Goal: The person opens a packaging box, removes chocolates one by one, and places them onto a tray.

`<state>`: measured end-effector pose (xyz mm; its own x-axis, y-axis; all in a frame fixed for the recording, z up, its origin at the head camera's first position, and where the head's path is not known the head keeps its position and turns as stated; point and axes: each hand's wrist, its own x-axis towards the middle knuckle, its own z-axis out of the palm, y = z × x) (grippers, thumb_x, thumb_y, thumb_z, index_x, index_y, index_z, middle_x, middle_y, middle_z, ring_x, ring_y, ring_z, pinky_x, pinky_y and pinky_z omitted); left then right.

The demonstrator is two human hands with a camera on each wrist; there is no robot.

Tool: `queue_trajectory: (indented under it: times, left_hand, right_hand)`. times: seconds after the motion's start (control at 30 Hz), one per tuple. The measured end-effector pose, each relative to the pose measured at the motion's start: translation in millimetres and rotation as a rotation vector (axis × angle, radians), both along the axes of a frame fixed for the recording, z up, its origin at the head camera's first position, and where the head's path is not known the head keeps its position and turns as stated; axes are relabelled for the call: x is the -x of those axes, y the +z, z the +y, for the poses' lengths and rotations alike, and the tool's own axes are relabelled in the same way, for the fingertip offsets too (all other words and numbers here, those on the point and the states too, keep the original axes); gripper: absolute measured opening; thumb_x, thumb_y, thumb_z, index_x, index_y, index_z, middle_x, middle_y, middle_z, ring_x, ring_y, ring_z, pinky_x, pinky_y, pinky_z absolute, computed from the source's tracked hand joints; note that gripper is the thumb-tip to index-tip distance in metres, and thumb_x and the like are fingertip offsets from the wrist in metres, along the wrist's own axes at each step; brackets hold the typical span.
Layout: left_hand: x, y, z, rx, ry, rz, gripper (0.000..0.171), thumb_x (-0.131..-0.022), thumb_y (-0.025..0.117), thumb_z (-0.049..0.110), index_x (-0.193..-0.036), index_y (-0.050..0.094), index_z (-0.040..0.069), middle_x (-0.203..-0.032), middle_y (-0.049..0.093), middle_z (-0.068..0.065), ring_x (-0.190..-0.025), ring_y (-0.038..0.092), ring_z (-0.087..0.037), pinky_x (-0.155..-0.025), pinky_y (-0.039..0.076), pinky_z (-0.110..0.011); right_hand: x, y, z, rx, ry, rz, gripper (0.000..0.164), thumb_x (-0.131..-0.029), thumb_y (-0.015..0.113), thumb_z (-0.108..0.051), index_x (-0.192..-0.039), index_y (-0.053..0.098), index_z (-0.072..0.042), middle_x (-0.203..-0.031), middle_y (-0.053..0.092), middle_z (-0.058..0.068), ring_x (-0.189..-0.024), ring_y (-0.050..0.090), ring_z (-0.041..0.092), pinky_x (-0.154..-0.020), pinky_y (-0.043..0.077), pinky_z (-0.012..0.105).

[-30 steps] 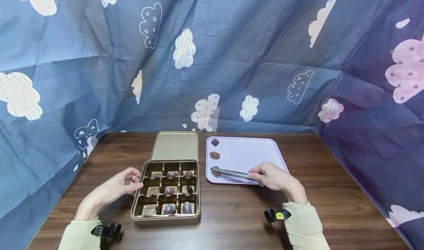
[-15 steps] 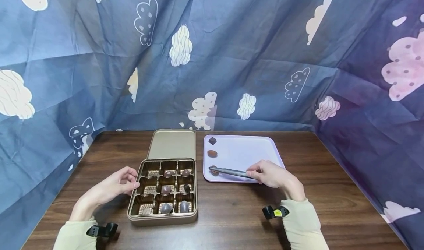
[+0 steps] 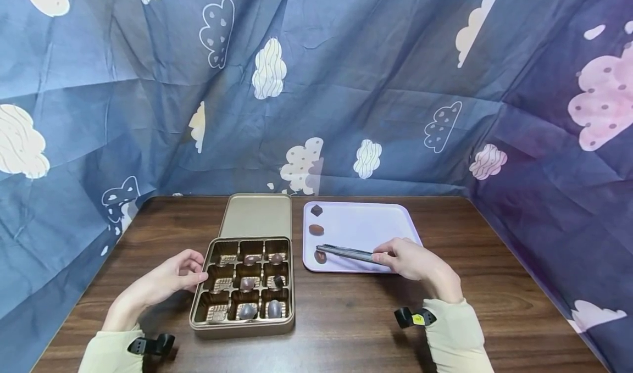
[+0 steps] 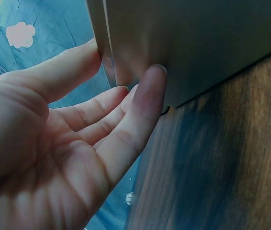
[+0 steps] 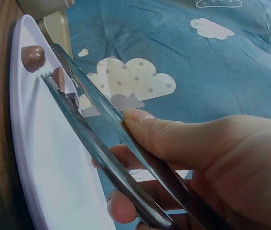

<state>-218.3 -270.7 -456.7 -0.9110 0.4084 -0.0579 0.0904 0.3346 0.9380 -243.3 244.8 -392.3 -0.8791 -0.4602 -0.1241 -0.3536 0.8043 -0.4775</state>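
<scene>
My right hand [image 3: 412, 263] grips metal tongs [image 3: 348, 252] over the front left of a lilac tray [image 3: 366, 227]. Just short of the tong tips lies a brown chocolate [image 3: 320, 258]. In the right wrist view the tong arms [image 5: 95, 155] stand spread, and that chocolate [image 5: 33, 58] sits outside them. Behind it on the tray are a reddish-brown oval chocolate [image 3: 316, 229] and a dark diamond-shaped one [image 3: 316, 211]. My left hand [image 3: 160, 282] rests against the left side of a gold tin [image 3: 244, 329], its fingertips [image 4: 150, 93] on the outer wall. Several chocolates fill the tin's middle and right columns.
Behind the tin lies its gold lid [image 3: 257, 215]. All stand on a dark wooden table [image 3: 356, 334]. A blue cloth [image 3: 321, 87] with cloud prints hangs along the back and sides. Both wrists carry black strapped cameras.
The tongs have lifted back and slightly right off the front chocolate, whose top now shows, and their tips have parted. The head view has shifted slightly. My left hand stays at the tin.
</scene>
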Motion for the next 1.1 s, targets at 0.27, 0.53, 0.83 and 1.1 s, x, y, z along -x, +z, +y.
queue_trajectory:
  times: [0.27,0.53,0.83,1.1]
  left_hand:
    - [-2.0,-0.6,-0.9,-0.01,0.005,-0.011,0.036,-0.093,0.066,0.01,-0.113,0.042,-0.009,-0.093,0.052,-0.011,-0.08,0.061,-0.016,-0.073,0.057,-0.035]
    - [-0.6,0.0,-0.3,-0.035,-0.03,0.014,0.033,-0.095,0.063,0.008,-0.113,0.042,-0.01,-0.092,0.053,-0.01,-0.079,0.061,-0.016,-0.073,0.057,-0.035]
    - [1.0,-0.6,1.7,-0.021,-0.017,0.013,0.035,-0.094,0.064,0.009,-0.113,0.041,-0.009,-0.092,0.052,-0.011,-0.079,0.06,-0.016,-0.073,0.057,-0.035]
    - [0.3,-2.2,1.1,0.001,-0.008,0.014,0.036,-0.093,0.065,0.01,-0.113,0.042,-0.009,-0.092,0.053,-0.011,-0.079,0.061,-0.016,-0.072,0.056,-0.034]
  right_hand:
    - [-3.1,6.4,2.9,0.007,0.045,0.088,0.019,-0.099,0.059,-0.026,-0.101,0.072,-0.012,-0.063,0.049,-0.01,-0.06,0.046,0.006,-0.056,0.041,0.026]
    - [-7.7,9.7,1.9,0.005,0.04,0.173,0.018,-0.1,0.056,-0.03,-0.097,0.069,-0.017,-0.069,0.05,-0.011,-0.066,0.047,0.007,-0.061,0.041,0.026]
    - [-5.3,5.5,-6.7,0.043,-0.053,0.24,0.026,-0.101,0.053,-0.038,-0.105,0.067,-0.016,-0.071,0.05,-0.009,-0.065,0.047,0.009,-0.06,0.04,0.028]
    - [-3.0,0.5,-25.2,0.097,-0.085,0.296,0.035,-0.096,0.055,-0.052,-0.106,0.065,-0.02,-0.068,0.049,-0.011,-0.061,0.046,0.008,-0.056,0.04,0.027]
